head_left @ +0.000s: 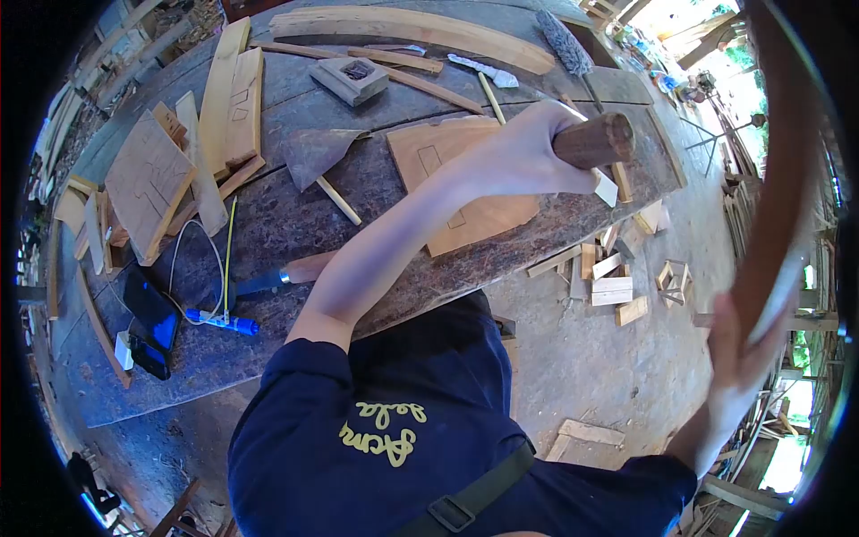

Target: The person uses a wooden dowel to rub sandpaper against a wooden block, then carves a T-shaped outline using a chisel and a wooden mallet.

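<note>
My left hand (528, 154) is closed around a thick brown wooden handle (598, 141) with a rounded end, held over the workbench (322, 242). What the handle belongs to is mostly hidden by the hand; small white edges show beside it. Off to the right, my right hand (747, 353) grips the lower part of a long, curved, dark brown piece of wood (787, 170), which rises past the top of the view. Below my left forearm lies a flat board (488, 224) with drawn outlines. A tool with a wooden handle (313, 268) and flat blade lies near my left elbow.
Wooden boards (152, 183) crowd the bench's left side. A phone (148, 304), a blue pen-like tool (224, 322) and a cable lie nearer. Toward the back are a hollowed grey block (351, 80), a long curved plank (412, 31) and a grey brush (564, 42). Wood offcuts (612, 288) litter the floor.
</note>
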Demonstrator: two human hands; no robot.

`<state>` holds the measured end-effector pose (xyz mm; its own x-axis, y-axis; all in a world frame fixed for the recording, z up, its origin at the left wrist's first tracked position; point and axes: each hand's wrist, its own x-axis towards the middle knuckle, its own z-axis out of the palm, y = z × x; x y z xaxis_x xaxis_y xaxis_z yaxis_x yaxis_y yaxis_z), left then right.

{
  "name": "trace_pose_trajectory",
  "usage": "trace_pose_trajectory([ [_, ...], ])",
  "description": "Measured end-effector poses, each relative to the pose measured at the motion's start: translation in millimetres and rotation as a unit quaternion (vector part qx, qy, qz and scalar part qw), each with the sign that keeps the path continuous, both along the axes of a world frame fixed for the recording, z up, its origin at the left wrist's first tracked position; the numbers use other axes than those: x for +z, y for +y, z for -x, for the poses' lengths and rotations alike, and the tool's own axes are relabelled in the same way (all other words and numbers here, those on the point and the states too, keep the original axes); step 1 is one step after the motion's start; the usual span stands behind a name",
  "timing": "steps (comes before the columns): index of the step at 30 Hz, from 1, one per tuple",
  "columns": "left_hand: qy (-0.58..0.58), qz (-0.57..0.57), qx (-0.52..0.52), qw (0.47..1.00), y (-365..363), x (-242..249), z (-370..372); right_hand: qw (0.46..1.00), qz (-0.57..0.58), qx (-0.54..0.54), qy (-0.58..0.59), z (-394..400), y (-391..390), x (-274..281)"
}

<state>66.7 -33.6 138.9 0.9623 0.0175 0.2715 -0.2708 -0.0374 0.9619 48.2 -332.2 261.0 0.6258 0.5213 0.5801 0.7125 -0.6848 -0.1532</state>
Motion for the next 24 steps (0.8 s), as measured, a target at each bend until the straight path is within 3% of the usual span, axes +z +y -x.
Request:
trace_pose_trajectory([
  [1, 0.001, 0.002, -0.001, 1.000, 2, 2, 1, 0.984, -0.126, -0.035, 0.124, 7, -7, 3],
  [4, 0.067, -0.034, -0.053, 0.996, 5, 10, 4, 0.950, -0.212, -0.053, 0.224, 2, 3, 1],
  [5, 0.061, -0.035, -0.012, 0.997, 2, 10, 7, 0.980, -0.028, 0.026, 0.194, 2, 26, -3],
  [6, 0.055, -0.037, 0.029, 0.997, 0, 10, 8, 0.970, 0.156, 0.102, 0.154, 4, 41, -7],
  [7, 0.054, -0.039, 0.027, 0.997, -1, 8, 7, 0.972, 0.127, 0.073, 0.185, 7, 42, -13],
  [10, 0.045, -0.028, 0.018, 0.998, 2, 4, 2, 0.969, 0.169, 0.118, 0.138, -2, 29, 3],
  [12, 0.087, -0.054, -0.047, 0.994, 8, 7, -1, 0.993, 0.107, -0.002, -0.049, -4, 6, -2],
  [13, 0.089, -0.052, -0.047, 0.994, 6, 5, 1, 0.998, -0.002, -0.016, -0.054, -1, 2, 2],
  [15, 0.069, -0.017, 0.032, 0.997, 2, 3, 5, 0.969, -0.218, -0.011, 0.112, 6, -6, 5],
  [17, 0.058, -0.023, 0.032, 0.998, 2, 3, 4, 0.973, -0.173, -0.029, 0.152, 3, 0, 3],
  [18, 0.046, -0.030, 0.031, 0.998, 2, 3, 4, 0.991, 0.003, 0.026, 0.132, 8, 29, -3],
  [19, 0.046, -0.031, 0.030, 0.998, 2, 4, 5, 0.975, 0.178, 0.077, 0.108, 10, 45, -7],
  [22, 0.057, -0.045, 0.039, 0.997, 3, 8, 2, 0.971, 0.158, 0.130, 0.127, -3, 35, -2],
  [23, 0.063, -0.083, -0.022, 0.994, 8, 11, -2, 0.970, 0.159, 0.131, 0.126, -7, 25, -3],
  [24, 0.070, -0.121, -0.080, 0.987, 12, 12, -4, 0.988, 0.129, 0.078, 0.025, -12, 11, -4],
])
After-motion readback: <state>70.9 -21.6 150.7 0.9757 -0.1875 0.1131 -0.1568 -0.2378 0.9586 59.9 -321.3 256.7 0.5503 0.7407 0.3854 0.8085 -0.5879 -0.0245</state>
